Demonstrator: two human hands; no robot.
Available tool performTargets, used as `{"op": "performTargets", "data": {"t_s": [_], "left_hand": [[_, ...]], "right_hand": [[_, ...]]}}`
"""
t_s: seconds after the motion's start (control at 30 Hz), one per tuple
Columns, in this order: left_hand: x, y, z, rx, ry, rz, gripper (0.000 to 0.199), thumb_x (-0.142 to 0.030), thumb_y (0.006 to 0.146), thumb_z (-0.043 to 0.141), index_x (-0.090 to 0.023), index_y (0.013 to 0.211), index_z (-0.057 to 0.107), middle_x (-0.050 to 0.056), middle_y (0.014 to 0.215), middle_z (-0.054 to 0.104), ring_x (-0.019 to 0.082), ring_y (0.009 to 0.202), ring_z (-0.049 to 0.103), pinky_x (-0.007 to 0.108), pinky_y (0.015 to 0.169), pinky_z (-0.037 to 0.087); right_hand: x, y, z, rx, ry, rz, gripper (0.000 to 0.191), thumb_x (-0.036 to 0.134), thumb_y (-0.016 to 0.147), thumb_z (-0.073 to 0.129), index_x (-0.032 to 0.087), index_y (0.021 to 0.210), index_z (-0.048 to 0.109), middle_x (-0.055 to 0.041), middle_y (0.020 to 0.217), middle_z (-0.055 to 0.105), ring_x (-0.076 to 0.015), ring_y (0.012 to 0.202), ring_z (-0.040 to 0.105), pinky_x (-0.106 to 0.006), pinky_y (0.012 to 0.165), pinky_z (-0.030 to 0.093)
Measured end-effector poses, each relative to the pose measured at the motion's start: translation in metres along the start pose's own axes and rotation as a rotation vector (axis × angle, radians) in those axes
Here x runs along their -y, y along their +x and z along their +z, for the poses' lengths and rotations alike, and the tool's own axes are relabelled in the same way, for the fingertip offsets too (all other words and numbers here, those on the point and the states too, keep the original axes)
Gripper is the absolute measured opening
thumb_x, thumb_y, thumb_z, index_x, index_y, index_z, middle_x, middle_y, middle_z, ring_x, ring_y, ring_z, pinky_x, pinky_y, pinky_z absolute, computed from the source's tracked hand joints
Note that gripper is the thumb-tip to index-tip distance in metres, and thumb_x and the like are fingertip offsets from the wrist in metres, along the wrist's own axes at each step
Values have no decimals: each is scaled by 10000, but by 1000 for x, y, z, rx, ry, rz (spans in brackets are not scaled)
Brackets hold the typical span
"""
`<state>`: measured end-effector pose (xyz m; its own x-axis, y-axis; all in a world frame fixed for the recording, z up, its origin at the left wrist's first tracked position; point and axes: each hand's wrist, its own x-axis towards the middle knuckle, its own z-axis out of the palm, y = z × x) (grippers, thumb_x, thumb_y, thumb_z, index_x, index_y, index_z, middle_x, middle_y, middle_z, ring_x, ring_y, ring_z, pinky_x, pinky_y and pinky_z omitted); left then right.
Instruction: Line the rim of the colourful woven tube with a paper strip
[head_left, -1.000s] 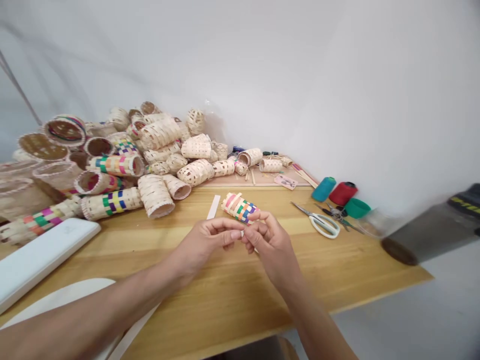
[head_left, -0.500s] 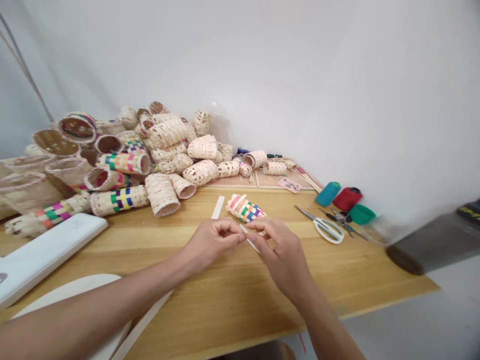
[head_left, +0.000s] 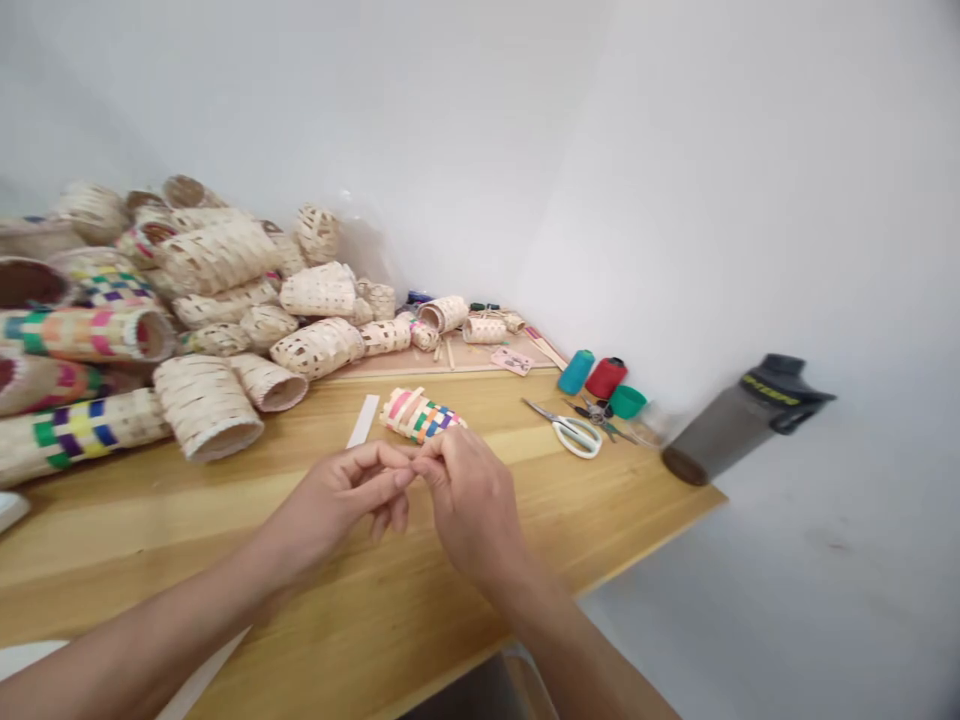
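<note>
My left hand (head_left: 360, 492) and my right hand (head_left: 471, 498) meet at their fingertips above the table. Both are closed in a pinch, thumb against forefinger. Whatever lies between the fingertips is hidden or too small to make out. Just beyond my right hand lies a small woven basket (head_left: 416, 415) with pink, orange, blue and green bands, its right end near my knuckles. A flat pale strip (head_left: 364, 421) lies on the table behind my left hand. Another pale length (head_left: 202, 680) shows below my left forearm.
Many woven baskets (head_left: 221, 255) are heaped at the left. White-handled scissors (head_left: 570, 432), small cutting tools (head_left: 600, 412), blue (head_left: 576, 372) and red (head_left: 606, 378) thread spools and a green cup (head_left: 628, 401) lie at the right. A dark bottle (head_left: 727, 430) stands tilted in view near the table's corner (head_left: 716, 497).
The view has turned to the right, showing the whole bottle. My hands have come together at the fingertips, and the thin pale piece seen between them before is out of sight.
</note>
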<state>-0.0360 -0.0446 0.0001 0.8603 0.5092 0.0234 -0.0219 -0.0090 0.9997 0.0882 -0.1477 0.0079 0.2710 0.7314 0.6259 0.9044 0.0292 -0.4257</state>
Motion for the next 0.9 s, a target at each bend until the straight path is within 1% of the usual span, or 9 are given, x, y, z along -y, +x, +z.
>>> {"op": "performTargets", "data": {"t_s": [0.07,0.13,0.3,0.37,0.43,0.53,0.6,0.73,0.9], "left_hand": [[3,0,0,54,-88,-79,301,-481,817,625,-182,827,597,-19,559,604,103,475,500,210,490,371],[4,0,0,76,-128,-120,332,-502,807,632,-177,782,571,-17,587,601,95,471,493,210,485,363],[5,2,-1,46,15,-101,372,-523,770,654,-167,708,567,-49,501,471,79,458,370,208,471,282],[5,3,-2,3,68,-101,389,-539,768,643,-164,697,565,-48,513,459,83,475,355,215,485,275],[6,4,-4,-58,88,-83,393,-549,783,620,-168,706,562,-44,541,470,90,503,373,223,520,300],[6,4,-8,-172,76,-22,367,-538,804,605,-181,733,557,-44,561,484,104,542,398,234,565,336],[5,4,-10,-253,49,15,352,-525,802,615,-188,729,545,-43,574,494,112,561,411,239,574,346],[-3,4,-8,-377,44,69,333,-496,795,630,-193,697,536,-39,576,504,119,575,420,242,568,341],[-5,5,-10,-454,129,95,336,-485,799,613,-191,653,542,-26,563,512,127,566,428,257,572,344]], "right_hand": [[0,0,0,-11,10,21,194,241,960,484,209,773,522,3,771,605,-160,747,548,-273,660,374],[2,-1,1,-20,5,34,198,246,961,483,209,769,516,4,768,605,-159,744,548,-271,660,377],[-12,-4,-6,59,-64,-4,168,217,949,512,206,785,546,7,788,629,-147,750,566,-255,661,398],[-38,0,-23,134,-155,-7,126,215,938,537,209,819,579,4,827,648,-139,789,588,-243,695,420],[-76,6,-50,139,-302,96,95,188,923,545,205,852,605,-16,856,659,-145,818,601,-250,721,430],[-134,12,-99,144,-414,200,175,132,922,484,178,801,602,-44,807,638,-140,722,591,-259,630,406],[-163,11,-122,230,-461,223,138,171,916,516,173,816,611,-32,785,629,-123,674,579,-248,592,399],[-193,9,-127,439,-506,240,99,244,898,586,150,887,614,6,766,616,-109,646,567,-238,600,436],[-206,19,-121,627,-550,293,72,170,803,634,149,862,598,-14,748,637,-131,621,557,-230,552,390]]}}
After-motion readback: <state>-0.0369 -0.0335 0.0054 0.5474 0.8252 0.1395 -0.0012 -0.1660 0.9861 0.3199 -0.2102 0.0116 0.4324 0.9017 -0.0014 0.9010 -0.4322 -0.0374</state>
